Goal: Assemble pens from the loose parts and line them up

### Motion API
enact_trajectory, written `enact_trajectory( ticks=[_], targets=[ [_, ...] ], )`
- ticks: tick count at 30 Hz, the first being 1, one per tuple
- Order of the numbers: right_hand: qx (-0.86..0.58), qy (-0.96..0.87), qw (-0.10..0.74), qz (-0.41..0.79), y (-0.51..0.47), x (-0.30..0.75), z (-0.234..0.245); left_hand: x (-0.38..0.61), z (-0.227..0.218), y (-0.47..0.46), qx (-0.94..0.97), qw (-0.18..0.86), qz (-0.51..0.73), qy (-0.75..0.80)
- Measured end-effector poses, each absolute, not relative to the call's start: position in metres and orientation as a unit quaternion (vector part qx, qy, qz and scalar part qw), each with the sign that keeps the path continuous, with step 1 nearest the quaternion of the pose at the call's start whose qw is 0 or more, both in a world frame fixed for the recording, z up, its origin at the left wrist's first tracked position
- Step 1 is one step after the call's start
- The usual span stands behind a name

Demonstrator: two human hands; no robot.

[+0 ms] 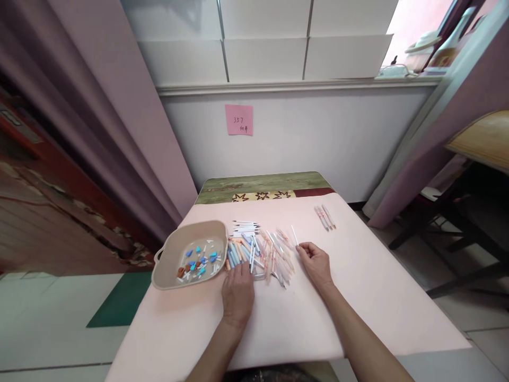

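Across our pink-covered counter (pixel 369 286), three reddish-clear plastic pens (pixel 325 217) seem done, pastel plastic barrels (pixel 234 254) remain; our right hand (pixel 315 261) pinches a slim white stick (pixel 294 234), left hand (pixel 238 293) curled, grip unclear.

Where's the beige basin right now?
In the head view, the beige basin sits on the tablecloth's left side, just left of the blue and orange pen barrels, near the left hand.

Tablecloth (pixel 290 329): pale pink
Tabletop (pixel 262 183): green wood grain, maroon patch, cream band with dark stars
Basin (pixel 172 262): beige
Small pieces (pixel 213 257): blue, turquoise, brown, white
Pen barrels (pixel 234 255): light blue, peach
Thin sticks (pixel 244 229): white, dark tips
Sticky note (pixel 238 112): pink, dark handwriting
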State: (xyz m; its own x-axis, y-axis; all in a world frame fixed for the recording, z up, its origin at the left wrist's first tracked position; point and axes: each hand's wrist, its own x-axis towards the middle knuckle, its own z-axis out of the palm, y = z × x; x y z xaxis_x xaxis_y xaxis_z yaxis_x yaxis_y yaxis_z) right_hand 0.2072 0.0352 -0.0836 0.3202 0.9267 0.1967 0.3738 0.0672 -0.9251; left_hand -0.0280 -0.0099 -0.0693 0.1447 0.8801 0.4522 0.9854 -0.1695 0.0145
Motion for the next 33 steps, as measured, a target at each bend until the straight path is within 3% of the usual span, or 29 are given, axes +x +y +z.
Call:
enact_trajectory(
  ticks=[16,19,26,33],
  targets=[
    [-0.624,-0.517,0.524,0.262,0.038,0.207,-0.084,-0.031,-0.070,-0.002,-0.746,0.082,-0.325,-0.576],
    [-0.629,-0.508,0.531,0.252,0.039,0.208,-0.087,-0.024,-0.065,-0.007,-0.731,0.021,-0.360,-0.579],
    [-0.648,-0.505,0.524,0.224,0.038,0.208,-0.085,-0.009,-0.049,0.000,-0.643,-0.237,-0.410,-0.602],
    [-0.668,-0.476,0.541,0.187,0.041,0.214,-0.084,-0.001,-0.025,0.045,-0.645,-0.210,-0.423,-0.600]
  ],
)
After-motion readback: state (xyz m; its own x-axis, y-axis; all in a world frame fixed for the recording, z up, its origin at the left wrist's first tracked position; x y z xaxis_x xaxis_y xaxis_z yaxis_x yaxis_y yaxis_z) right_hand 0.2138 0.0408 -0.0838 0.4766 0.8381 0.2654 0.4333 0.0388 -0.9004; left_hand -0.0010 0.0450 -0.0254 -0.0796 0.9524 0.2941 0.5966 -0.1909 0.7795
